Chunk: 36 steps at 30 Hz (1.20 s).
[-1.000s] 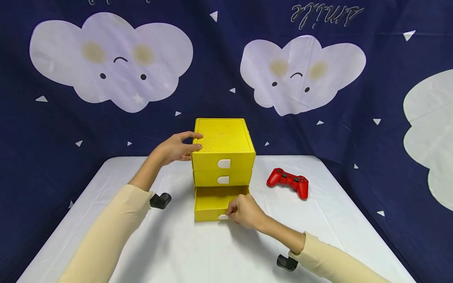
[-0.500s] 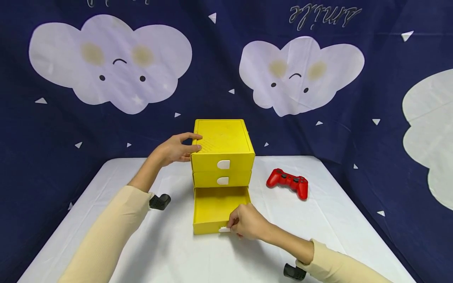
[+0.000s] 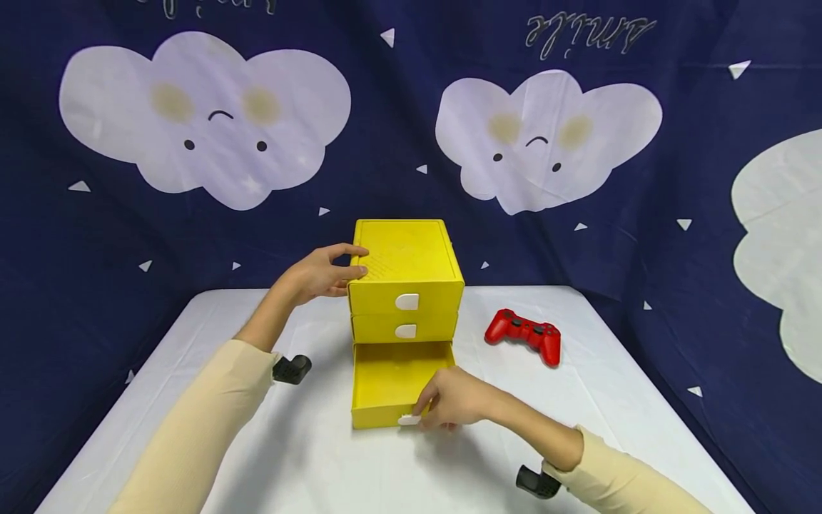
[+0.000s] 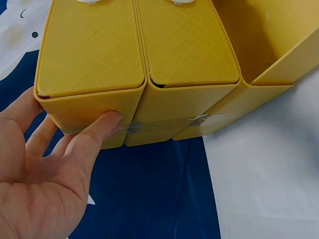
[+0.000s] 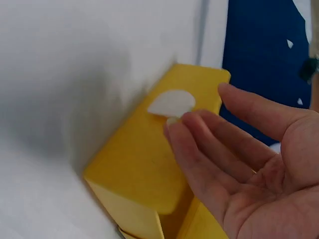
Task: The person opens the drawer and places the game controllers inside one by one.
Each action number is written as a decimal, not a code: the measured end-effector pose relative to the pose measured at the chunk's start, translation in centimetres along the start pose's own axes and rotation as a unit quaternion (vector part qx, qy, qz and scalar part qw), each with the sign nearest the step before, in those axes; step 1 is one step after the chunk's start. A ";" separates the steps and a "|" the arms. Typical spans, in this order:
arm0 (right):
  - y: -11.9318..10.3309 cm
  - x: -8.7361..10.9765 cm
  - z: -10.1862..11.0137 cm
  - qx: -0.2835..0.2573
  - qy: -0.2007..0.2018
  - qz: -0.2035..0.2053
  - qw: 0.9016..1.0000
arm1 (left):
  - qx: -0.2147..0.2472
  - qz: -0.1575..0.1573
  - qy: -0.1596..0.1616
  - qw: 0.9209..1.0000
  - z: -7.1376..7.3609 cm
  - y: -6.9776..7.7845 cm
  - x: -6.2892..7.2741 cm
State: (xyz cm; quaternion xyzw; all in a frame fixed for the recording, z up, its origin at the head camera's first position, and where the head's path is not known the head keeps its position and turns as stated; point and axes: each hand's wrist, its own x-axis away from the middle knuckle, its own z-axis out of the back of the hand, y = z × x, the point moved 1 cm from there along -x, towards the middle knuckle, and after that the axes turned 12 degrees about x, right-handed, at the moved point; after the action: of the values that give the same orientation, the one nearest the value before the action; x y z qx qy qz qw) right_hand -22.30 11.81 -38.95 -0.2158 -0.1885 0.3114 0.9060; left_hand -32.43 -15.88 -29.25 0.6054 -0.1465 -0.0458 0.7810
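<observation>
A yellow drawer cabinet (image 3: 406, 250) stands on the table with its bottom drawer (image 3: 375, 417) pulled out; the inside shows bare yellow. My left hand (image 3: 317, 273) rests on the cabinet's upper left edge, some fingers on top and others against the side. In the left wrist view, a fingertip (image 4: 112, 117) presses the side wall. At the drawer's white handle (image 5: 173, 103) is my right hand (image 3: 457, 398); its thumb stands apart from the fingers in the right wrist view. The fingertips are at the handle's edge; whether they touch it I cannot tell.
A red game controller (image 3: 524, 335) lies right of the cabinet on the white-covered table (image 3: 308, 457). Dark blue cloth with cloud prints (image 3: 205, 121) hangs behind and at the sides. Each wrist wears a black camera. Both upper drawers are closed, each with a white handle (image 3: 407, 301).
The bottom drawer has slid further out towards me, mostly in the first half second. My right hand came with it and has loosened from the handle. The left hand has stayed on the cabinet.
</observation>
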 end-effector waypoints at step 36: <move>14.8 2.8 10.1 -0.014 0.303 -0.209 0.930 | -0.004 -0.004 0.004 1.000 -0.2 0.1 0.2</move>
State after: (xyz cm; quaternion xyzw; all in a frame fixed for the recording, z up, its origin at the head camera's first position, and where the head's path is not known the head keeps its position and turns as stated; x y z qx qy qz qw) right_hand -32.20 26.87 -37.44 -0.2678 0.0497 0.0319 0.9617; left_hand -32.23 -15.71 -29.15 0.6033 -0.1407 -0.0471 0.7836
